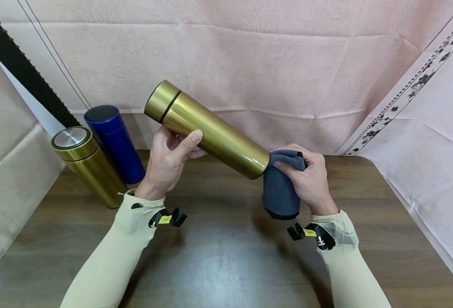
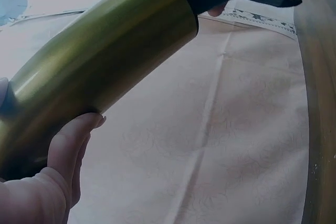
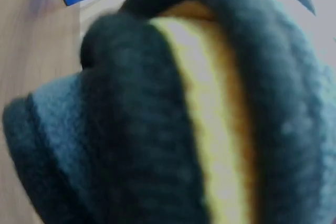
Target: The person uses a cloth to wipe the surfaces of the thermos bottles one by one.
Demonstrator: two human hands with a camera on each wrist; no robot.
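My left hand [image 1: 164, 167] grips a gold thermos flask [image 1: 214, 132] near its lidded end, thumb on the near side. The flask is tilted in the air above the table, its lid at the upper left and its base at the lower right. In my right hand [image 1: 312, 182] is a dark grey-blue cloth [image 1: 281, 194], pinched and folded, with one part hanging down. The cloth meets the flask's base, also in the left wrist view. Close up in the right wrist view, the cloth [image 3: 136, 129] shows a yellow-orange strip between its folds and hides my fingers.
A second gold flask [image 1: 95, 171] with a silver-topped lid stands at the left of the wooden table [image 1: 218, 261]. Right behind it is a blue flask [image 1: 120, 149] with a black top. Pale pink patterned fabric [image 1: 249, 64] hangs along the back.
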